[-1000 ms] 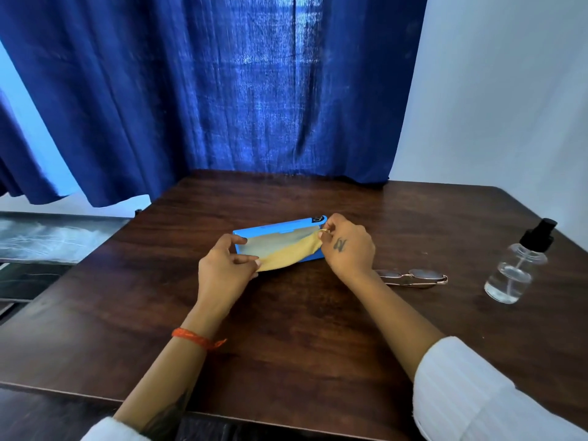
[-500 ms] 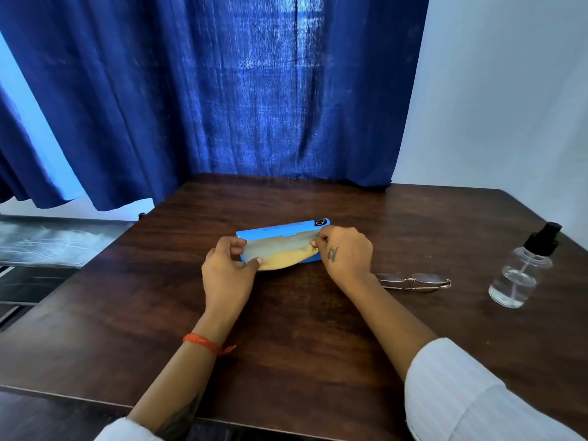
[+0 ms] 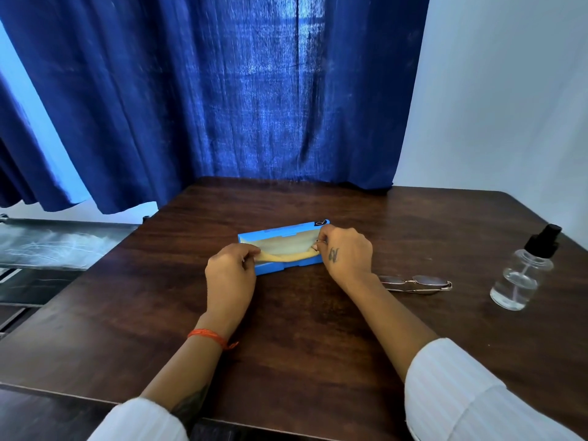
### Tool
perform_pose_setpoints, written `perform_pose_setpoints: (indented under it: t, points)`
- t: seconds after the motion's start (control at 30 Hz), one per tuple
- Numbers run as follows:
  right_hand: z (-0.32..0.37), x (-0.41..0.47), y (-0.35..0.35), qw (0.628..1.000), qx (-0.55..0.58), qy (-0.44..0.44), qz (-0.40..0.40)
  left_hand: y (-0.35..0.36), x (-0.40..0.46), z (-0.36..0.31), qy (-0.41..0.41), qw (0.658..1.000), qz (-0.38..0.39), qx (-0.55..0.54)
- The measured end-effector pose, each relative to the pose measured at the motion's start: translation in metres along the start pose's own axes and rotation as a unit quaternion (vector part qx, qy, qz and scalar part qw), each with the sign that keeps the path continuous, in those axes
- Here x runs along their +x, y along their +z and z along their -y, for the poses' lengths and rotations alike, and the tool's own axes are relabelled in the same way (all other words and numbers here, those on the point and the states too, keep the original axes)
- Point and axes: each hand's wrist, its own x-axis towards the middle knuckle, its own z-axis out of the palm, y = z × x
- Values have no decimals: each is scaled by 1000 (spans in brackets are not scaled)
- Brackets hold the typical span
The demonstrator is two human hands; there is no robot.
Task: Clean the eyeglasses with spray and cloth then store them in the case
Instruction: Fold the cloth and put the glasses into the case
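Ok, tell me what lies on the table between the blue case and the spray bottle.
In the head view, the folded eyeglasses lie between the blue case and the spray bottle, just past the right hand, with bare table on to the bottle.

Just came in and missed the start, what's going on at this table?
A person is working over an open blue eyeglass case on the dark wooden table. The left hand and right hand each pinch an end of a yellow cleaning cloth stretched over the case. The folded eyeglasses lie on the table to the right, outside the case, and the clear spray bottle stands farther right, untouched.
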Motion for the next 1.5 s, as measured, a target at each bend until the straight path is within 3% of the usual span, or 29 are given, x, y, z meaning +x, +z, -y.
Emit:
perform_pose_setpoints:
  t: [0.2,0.37,0.53,0.63,0.8,0.97,1.03,1.3,1.4,1.5]
  points:
    - [0,-1,4,999,-10,11,-33,8,-2,1,77,989,52,113]
    - [1,-3,8,998,-3,27,-60,10,-5,-1,126,956,67,256]
    - [0,-3,6,999,-9,15,-43,8,-7,0,118,936,86,321]
    - [4,-2,7,999,-18,7,-43,6,-10,-2,78,956,100,266]
    - [5,-9,9,997,-29,-22,-63,3,-7,0,22,995,50,88]
    - [14,-21,20,978,45,-161,-128,3,-4,2,22,998,22,58]
    - [21,-25,23,973,84,-205,-69,3,-3,4,7,999,36,24]
    - [18,-19,27,970,121,-186,97,2,10,14,-31,987,149,-45]
    - [13,-17,20,977,122,-164,55,2,11,16,-35,986,159,-47]
    - [4,-14,11,990,29,-136,-6,2,10,18,-37,985,157,-53]
